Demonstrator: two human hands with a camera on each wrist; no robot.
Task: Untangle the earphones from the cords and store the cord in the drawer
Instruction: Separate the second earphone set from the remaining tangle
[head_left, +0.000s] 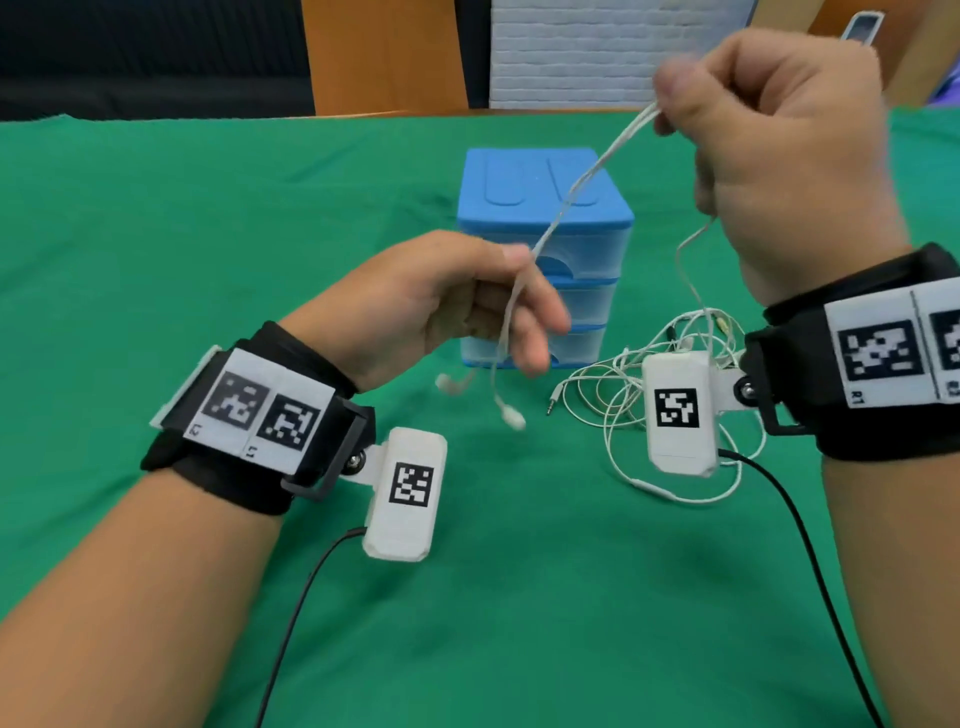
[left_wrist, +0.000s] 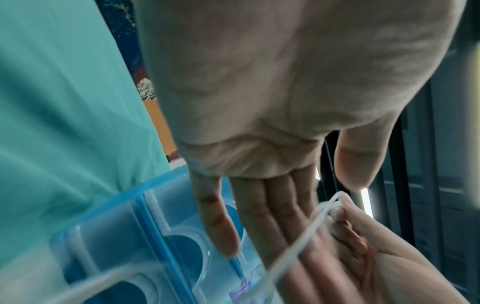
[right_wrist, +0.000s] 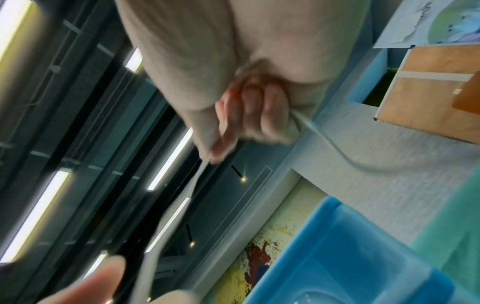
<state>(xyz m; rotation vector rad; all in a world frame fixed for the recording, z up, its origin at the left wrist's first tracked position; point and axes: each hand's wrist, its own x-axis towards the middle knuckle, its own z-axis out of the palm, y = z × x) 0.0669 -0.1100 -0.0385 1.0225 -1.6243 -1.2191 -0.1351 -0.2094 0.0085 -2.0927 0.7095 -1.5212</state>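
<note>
My right hand (head_left: 675, 104) is raised above the table and pinches the doubled white earphone cable (head_left: 587, 176) between thumb and fingers; the right wrist view shows that grip (right_wrist: 215, 156). The cable runs down to my left hand (head_left: 519, 291), passing between its thumb and straight fingers (left_wrist: 259, 216), which do not close on it. Two earbuds (head_left: 511, 415) dangle below the left hand, just above the cloth. A tangle of white cords (head_left: 613, 384) lies on the cloth under my right wrist, partly hidden by the wrist camera. A strand (head_left: 685, 270) rises from it to the right hand.
A blue drawer unit (head_left: 545, 218) with three shut translucent drawers stands behind my left hand on the green tablecloth (head_left: 208, 208). A jack plug (head_left: 549, 408) and an inline remote (head_left: 649, 488) lie at the tangle's edge. Black camera leads (head_left: 810, 561) trail toward me.
</note>
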